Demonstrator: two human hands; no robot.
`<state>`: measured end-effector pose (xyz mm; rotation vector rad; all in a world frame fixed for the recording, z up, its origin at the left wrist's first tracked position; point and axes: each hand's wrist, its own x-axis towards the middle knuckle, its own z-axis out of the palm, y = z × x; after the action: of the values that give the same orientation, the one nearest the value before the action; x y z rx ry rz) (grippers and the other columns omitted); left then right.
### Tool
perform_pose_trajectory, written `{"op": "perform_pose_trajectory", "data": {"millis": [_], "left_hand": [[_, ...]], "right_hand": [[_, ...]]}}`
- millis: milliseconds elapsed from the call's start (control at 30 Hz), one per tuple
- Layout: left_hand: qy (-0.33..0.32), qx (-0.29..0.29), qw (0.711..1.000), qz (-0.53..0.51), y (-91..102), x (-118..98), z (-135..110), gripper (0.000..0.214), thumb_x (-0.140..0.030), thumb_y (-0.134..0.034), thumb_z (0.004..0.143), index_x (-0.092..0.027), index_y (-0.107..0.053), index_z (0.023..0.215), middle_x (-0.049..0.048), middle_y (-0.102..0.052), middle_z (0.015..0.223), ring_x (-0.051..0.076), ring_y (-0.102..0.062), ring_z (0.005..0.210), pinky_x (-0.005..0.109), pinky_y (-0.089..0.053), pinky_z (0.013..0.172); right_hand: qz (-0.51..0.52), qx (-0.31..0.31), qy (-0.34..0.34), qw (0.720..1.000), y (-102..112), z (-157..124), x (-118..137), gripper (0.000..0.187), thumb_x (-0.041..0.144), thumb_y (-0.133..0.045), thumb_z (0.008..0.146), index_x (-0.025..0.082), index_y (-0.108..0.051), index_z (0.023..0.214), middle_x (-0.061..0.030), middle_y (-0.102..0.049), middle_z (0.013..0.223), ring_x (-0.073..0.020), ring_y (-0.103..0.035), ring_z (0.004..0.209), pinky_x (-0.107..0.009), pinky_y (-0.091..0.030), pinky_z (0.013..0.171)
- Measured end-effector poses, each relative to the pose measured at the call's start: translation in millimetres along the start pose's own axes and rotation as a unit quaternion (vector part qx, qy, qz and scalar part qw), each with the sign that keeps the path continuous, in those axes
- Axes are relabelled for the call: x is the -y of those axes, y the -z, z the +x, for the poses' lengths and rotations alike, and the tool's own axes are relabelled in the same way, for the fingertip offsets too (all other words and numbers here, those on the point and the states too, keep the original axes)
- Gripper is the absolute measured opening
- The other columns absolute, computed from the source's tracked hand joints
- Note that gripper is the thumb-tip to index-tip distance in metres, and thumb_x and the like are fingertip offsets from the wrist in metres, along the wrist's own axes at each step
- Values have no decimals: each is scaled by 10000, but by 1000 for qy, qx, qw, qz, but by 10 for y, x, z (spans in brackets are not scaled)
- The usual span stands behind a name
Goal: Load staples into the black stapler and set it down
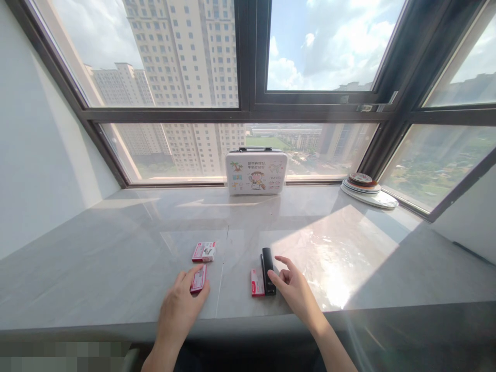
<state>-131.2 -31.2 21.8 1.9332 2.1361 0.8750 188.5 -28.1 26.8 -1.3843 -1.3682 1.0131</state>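
My left hand (182,305) rests on the grey stone counter (116,258) with its fingers around a small red box (199,279), thumb on one side and fingers on the other. A second small red and white box (204,251) lies just beyond it. My right hand (292,289) hovers with fingers apart, its fingertips beside a black stapler (267,270) that lies lengthwise on the counter. A third red box (257,282) lies against the stapler's left side.
A white tin case (256,172) with cartoon pictures stands upright against the window at the back middle. A stack of plates (368,190) sits at the back right corner. Bright sunlight falls on the counter to the right of my right hand.
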Motion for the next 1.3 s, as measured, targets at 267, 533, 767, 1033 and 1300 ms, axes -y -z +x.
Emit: {"op": "perform_pose_trajectory", "data": {"millis": [267, 533, 767, 1033, 1300], "left_hand": [[-118, 142, 979, -87, 24, -198, 4, 597, -419, -752, 807, -288, -595, 1368, 49, -646, 1166, 257, -636, 1078, 385, -504, 972], [-162, 134, 965, -158, -102, -408, 75, 609, -362, -791, 790, -289, -604, 1365, 79, -635, 1354, 293, -591, 1254, 470, -463, 1102], [-200, 224, 916, -266, -266, -934, 72, 672, -279, -810, 769, -322, -578, 1399, 66, -626, 1380, 278, -600, 1266, 442, -477, 1110], [-213, 227, 909, -276, -466, -1012, 106, 741, -210, -848, 686, -313, -601, 1377, 55, -654, 1323, 279, -624, 1211, 419, -490, 1077], [-174, 70, 949, -254, -161, -862, 204, 369, -426, -556, 996, -297, -618, 1336, 74, -607, 1378, 270, -527, 1322, 428, -468, 1084]], "right_hand": [[-4, 25, -1, 1000, 36, 23, -5, 647, 633, -627, 897, 175, -584, 1353, 82, -422, 602, -145, -432, 603, -278, -388, 639], [-16, 28, 7, 999, 36, 27, -50, 662, 667, -603, 904, 167, -606, 1339, 80, -414, 600, -138, -419, 594, -266, -360, 606], [14, 45, -9, 999, -1, 32, -47, 808, 710, -593, 887, 104, -589, 1422, 59, -454, 602, -135, -456, 572, -252, -336, 549], [17, 48, -24, 998, 9, 6, 57, 818, 742, -602, 852, 104, -656, 1360, 38, -503, 603, -136, -470, 555, -247, -344, 526], [25, 21, -40, 999, 78, -5, 64, 790, 751, -542, 903, 159, -560, 1425, 55, -495, 607, -130, -440, 547, -242, -344, 519]]}}
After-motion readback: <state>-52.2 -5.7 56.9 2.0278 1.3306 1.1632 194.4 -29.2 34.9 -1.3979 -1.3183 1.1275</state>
